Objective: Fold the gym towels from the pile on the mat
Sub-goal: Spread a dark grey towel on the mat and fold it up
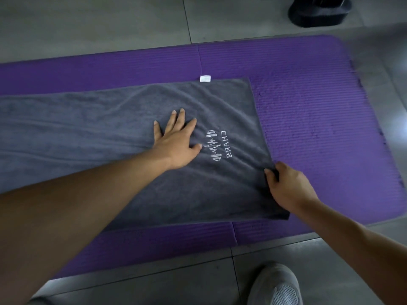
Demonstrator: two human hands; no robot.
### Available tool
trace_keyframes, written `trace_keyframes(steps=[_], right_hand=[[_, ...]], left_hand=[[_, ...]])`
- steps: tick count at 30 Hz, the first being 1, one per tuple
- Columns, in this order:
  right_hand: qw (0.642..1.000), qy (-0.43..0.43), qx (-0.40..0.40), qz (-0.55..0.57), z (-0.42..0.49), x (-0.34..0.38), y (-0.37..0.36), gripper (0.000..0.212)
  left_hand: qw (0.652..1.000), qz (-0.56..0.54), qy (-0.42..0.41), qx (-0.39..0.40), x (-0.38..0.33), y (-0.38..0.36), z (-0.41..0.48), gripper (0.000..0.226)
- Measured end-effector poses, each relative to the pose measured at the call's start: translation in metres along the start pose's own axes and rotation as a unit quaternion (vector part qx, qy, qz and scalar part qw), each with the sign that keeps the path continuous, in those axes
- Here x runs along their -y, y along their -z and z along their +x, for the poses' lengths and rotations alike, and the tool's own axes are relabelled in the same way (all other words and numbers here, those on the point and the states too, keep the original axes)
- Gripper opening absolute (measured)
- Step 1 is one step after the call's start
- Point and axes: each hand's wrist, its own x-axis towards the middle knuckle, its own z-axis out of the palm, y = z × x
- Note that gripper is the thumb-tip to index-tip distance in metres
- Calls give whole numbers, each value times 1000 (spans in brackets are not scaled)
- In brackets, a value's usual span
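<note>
A grey gym towel (110,128) with a white embroidered logo lies spread flat along the purple mat (319,106). A small white label sticks out at its far edge. My left hand (176,142) presses flat on the towel's middle, fingers straight and spread, just left of the logo. My right hand (286,186) pinches the towel's right edge near the front corner, fingers curled round the cloth. The towel's left part runs out of view.
Grey tiled floor (99,23) surrounds the mat. A black object (319,12) stands on the floor at the far right. My white shoe (275,285) is on the floor in front of the mat's near edge.
</note>
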Motion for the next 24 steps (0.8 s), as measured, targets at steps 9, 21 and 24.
trace_keyframes(steps=[9, 21, 24], right_hand=[[992, 86, -84, 29, 69, 36, 45, 26], [983, 53, -125, 127, 219, 132, 61, 29], [978, 74, -122, 150, 229, 128, 64, 8]], left_hand=[[971, -102, -36, -211, 29, 22, 14, 36], [950, -135, 90, -267, 111, 69, 83, 32], [949, -143, 106, -261, 113, 73, 89, 7]])
